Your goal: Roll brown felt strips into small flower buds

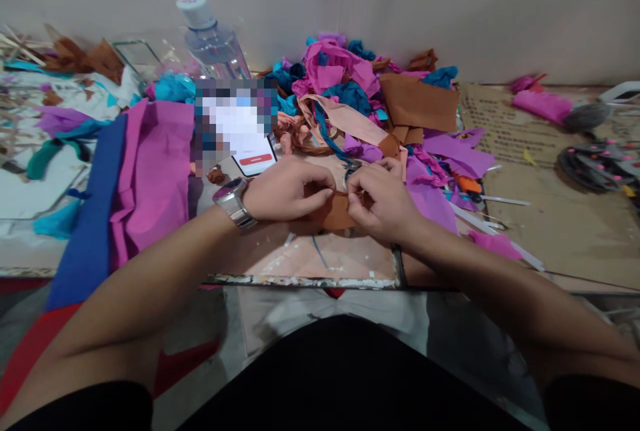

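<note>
Between my two hands is a small piece of brown crepe paper (336, 213), held a little above the board (345, 261). My left hand (287, 188), with a metal watch (235, 203) on its wrist, pinches the paper's left upper edge between thumb and forefinger. My right hand (383, 201) grips the right edge, its fingers curled in. A phone (256, 154) with a lit screen lies just beyond my left hand. Behind my right hand shows a dark scissors-like tool (351, 168), mostly hidden.
Crumpled pink, teal and peach paper (340, 68) is heaped at the back. A clear bottle (213, 44) stands behind the phone. Pink sheets (155, 171) and a blue sheet (90, 218) hang over the left front edge. White sticks (520, 254) and cardboard (565, 218) lie to the right.
</note>
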### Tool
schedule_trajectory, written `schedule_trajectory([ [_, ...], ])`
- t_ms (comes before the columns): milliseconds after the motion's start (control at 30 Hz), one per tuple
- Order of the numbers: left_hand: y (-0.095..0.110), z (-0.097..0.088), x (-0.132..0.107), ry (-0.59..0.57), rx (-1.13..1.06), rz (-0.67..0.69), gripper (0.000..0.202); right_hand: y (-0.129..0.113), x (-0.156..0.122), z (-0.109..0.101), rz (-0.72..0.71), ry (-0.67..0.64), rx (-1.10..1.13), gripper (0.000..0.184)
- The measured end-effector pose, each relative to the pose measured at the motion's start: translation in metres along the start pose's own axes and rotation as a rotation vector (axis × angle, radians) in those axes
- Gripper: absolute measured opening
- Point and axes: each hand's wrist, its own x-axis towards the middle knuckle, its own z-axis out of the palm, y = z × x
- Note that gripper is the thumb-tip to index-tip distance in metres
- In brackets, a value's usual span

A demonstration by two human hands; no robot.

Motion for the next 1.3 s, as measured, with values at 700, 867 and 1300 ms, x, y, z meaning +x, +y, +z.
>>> schedule_trajectory([
  [700,0.0020,-0.0004,-0.0006,-0.142,-0.119,-0.041,0.030,-0.0036,-0.0024,-0.0015,-0.042,-0.041,0.062,0.007],
  [867,0.0022,-0.0010,-0.0006,-0.154,-0.154,-0.045,0.032,-0.0032,-0.0026,0.0004,-0.035,-0.030,0.052,0.007],
  [1300,-0.0009,0.0002,-0.0006,-0.171,-0.200,-0.083,0.032,-0.0024,-0.0032,-0.0001,-0.027,0.006,0.064,0.007],
])
